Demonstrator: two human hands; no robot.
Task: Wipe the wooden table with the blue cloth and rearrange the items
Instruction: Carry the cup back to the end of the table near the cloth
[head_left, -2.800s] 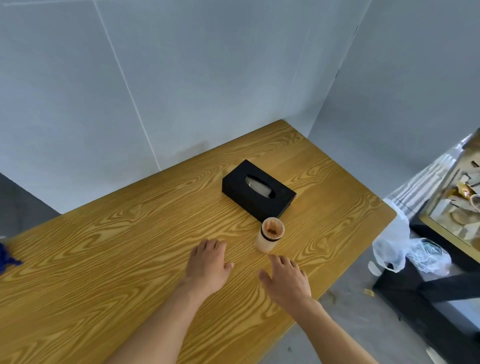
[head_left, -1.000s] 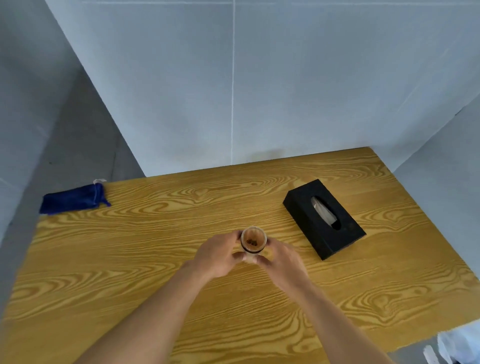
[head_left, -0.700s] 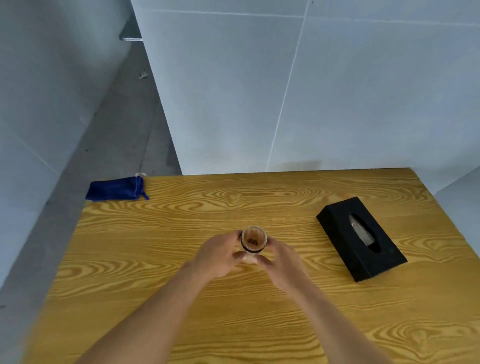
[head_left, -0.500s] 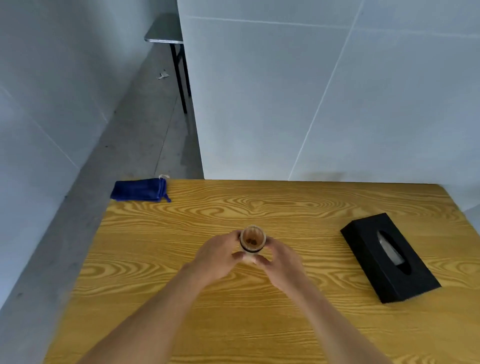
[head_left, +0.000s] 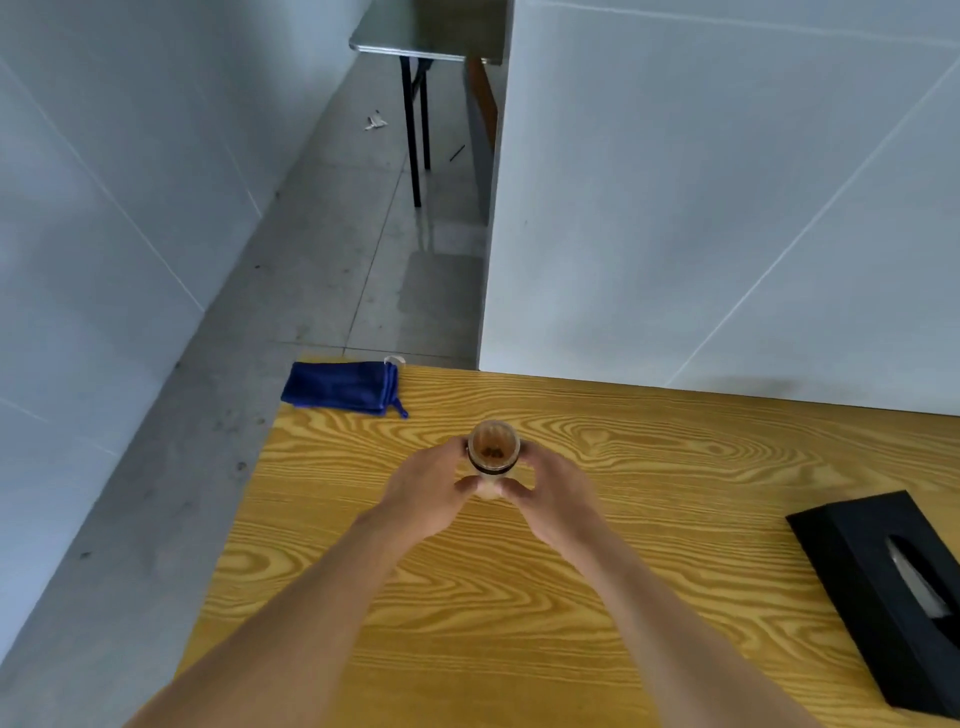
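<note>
L hand (head_left: 428, 488) & R hand (head_left: 558, 496) grasping round cup (head_left: 492, 452), grainy wood table (head_left: 571, 597), folded blue cloth (head_left: 340, 388)

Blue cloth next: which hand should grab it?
Probably the left hand. The blue cloth lies at the table's far left corner, on that hand's side. Both hands now hold the jar, so the right hand could keep it.

Folded blue cloth (head_left: 340, 388) at table (head_left: 623, 457) corner

Both forearms bare, left grip (head_left: 431, 491) and right grip (head_left: 558, 499) ungloved.
</note>
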